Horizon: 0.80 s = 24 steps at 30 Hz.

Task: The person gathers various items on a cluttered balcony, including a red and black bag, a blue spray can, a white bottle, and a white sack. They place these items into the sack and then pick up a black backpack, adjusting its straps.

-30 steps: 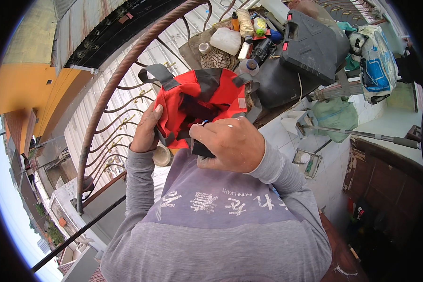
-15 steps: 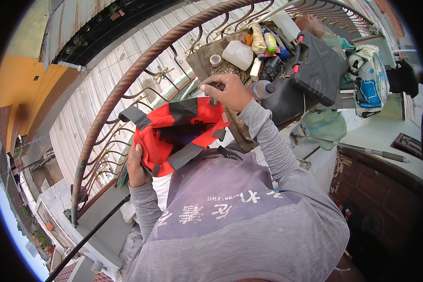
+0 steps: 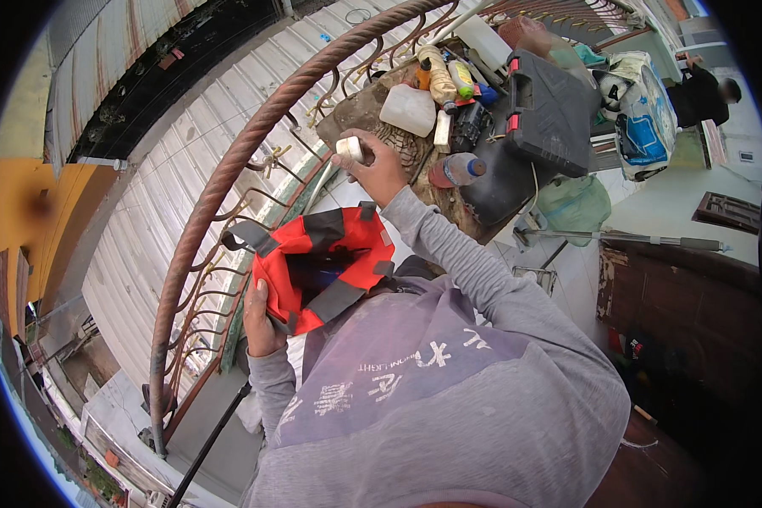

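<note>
My left hand (image 3: 263, 320) is closed on the near left side of a red fabric bag (image 3: 367, 271) with dark grey bands. The bag's mouth gapes upward; dark contents inside are hard to make out. Above and beyond the bag, my right hand (image 3: 378, 169) is raised with its fingers closed on a small white round thing (image 3: 350, 150), which looks like a roll of tape or a cap. Closest to that hand stands a clear bottle (image 3: 457, 172) with pinkish liquid and a blue cap, on the cluttered surface to the right.
Beyond my right hand lie a white plastic container (image 3: 409, 110), a squeeze bottle (image 3: 461, 80) and a black tool case (image 3: 550, 114) with red latches. A curved, twisted metal railing (image 3: 216, 182) runs along the left. At the far right, a person (image 3: 701, 97) in dark clothing is visible.
The small white round thing that stood beside the white container is now in my right hand. That hand has shifted left; the bag has moved slightly right and down in view.
</note>
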### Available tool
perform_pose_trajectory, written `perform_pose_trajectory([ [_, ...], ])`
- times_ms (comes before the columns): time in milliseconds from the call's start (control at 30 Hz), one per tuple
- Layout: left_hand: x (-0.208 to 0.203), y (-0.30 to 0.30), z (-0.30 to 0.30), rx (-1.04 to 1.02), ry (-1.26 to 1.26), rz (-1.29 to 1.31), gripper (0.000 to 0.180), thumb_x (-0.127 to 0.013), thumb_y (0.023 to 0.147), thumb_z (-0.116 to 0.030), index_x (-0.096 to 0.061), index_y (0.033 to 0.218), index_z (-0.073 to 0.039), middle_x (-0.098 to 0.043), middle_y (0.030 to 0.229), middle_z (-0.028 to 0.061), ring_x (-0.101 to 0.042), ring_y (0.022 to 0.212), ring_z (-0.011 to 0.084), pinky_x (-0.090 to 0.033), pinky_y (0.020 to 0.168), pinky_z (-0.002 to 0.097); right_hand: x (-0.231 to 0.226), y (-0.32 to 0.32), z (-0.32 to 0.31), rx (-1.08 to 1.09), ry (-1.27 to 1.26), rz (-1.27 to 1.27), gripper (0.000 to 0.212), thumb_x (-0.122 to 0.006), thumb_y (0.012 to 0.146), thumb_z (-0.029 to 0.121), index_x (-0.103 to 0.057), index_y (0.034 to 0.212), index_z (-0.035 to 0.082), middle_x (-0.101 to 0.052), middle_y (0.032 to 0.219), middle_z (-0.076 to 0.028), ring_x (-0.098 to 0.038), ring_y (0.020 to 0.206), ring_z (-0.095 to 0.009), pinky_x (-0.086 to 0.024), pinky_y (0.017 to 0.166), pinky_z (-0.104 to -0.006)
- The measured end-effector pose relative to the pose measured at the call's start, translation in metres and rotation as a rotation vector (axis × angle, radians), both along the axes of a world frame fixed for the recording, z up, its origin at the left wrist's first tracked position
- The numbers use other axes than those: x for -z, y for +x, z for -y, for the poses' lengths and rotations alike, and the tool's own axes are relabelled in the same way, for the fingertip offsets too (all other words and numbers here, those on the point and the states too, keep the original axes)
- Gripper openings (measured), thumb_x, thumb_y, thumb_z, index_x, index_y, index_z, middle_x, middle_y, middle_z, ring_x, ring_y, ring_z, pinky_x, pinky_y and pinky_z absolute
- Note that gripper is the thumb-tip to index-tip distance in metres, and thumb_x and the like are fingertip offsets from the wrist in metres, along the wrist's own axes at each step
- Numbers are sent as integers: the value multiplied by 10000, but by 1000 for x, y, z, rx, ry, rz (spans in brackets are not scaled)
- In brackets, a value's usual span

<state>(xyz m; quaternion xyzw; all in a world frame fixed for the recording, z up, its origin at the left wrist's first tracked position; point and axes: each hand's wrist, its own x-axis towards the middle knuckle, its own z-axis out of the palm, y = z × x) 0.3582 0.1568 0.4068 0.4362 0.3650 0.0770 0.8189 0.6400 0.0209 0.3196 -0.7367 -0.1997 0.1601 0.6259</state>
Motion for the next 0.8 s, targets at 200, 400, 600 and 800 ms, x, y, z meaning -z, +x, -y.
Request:
perform_pose_trajectory([
  [200,-4,45,-7,139,-39,85,518,-432,1047,-281,-404,1448,47,-526,1408,176,-528,1296,263,-415,1100,399,-79,-26,53,156,151,-421,448,-672,944,441,-611,1124,35,-622,802,-30,-579,678,-71,-468,589,-225],
  [400,-9,73,12,292,-17,176,564,-446,1035,-278,-364,1484,52,-494,1454,180,-506,1327,268,-398,1116,389,-94,-53,84,54,172,-96,404,-530,1012,411,-583,1197,56,-598,912,-38,-562,670,-84,-478,566,-232],
  [600,-20,92,41,278,33,183,530,-448,1036,-279,-404,1448,51,-541,1397,171,-545,1282,255,-427,1090,381,-80,-52,148,128,707,-632,429,-568,977,254,-451,1353,85,-628,1126,-104,-677,906,-219,-550,652,-297],
  [800,-31,98,73,320,18,211,555,-444,1026,-230,-350,1486,66,-509,1442,185,-526,1315,256,-414,1106,368,-72,-51,211,31,952,-790,497,-621,994,313,-474,1386,45,-628,1210,-91,-657,1025,-212,-567,816,-305],
])
